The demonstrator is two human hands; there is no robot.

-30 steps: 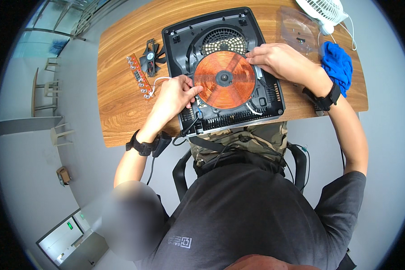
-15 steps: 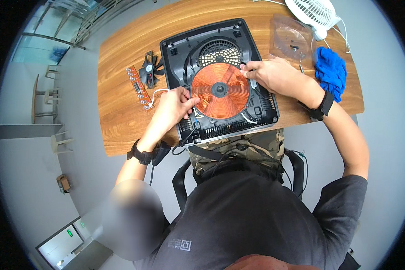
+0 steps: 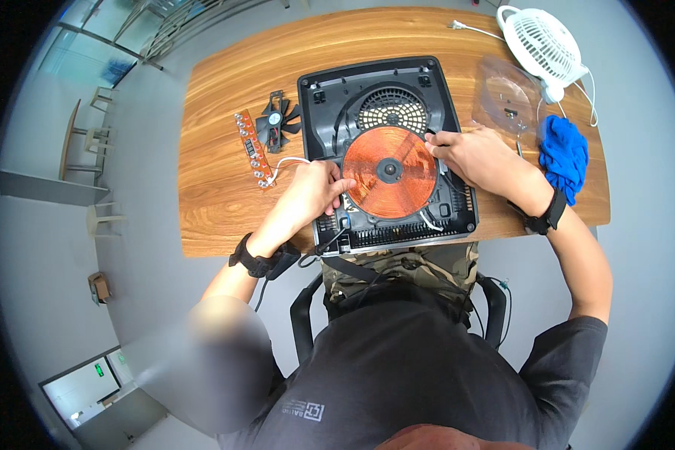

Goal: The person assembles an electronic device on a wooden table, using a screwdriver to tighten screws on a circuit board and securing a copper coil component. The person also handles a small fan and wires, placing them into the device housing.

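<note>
A: What is laid on the wooden bench [image 3: 225,195]?

B: A black plastic cooker shell [image 3: 386,150] is set open in the middle, so that its inside can be reached. A flat copper coil [image 3: 390,171], round and finely ribbed, is seated in it.

A: How is the coil held?

B: It is pinched at both edges, probably to keep it level. The left hand [image 3: 313,193] is closed on the left rim, the right hand [image 3: 476,155] on the right rim.

A: And the smaller things?

B: A white fan [image 3: 541,43], a blue cloth [image 3: 564,154], a clear lid [image 3: 505,96], a small black fan [image 3: 276,121] and an orange board strip [image 3: 252,148] are put aside.
</note>
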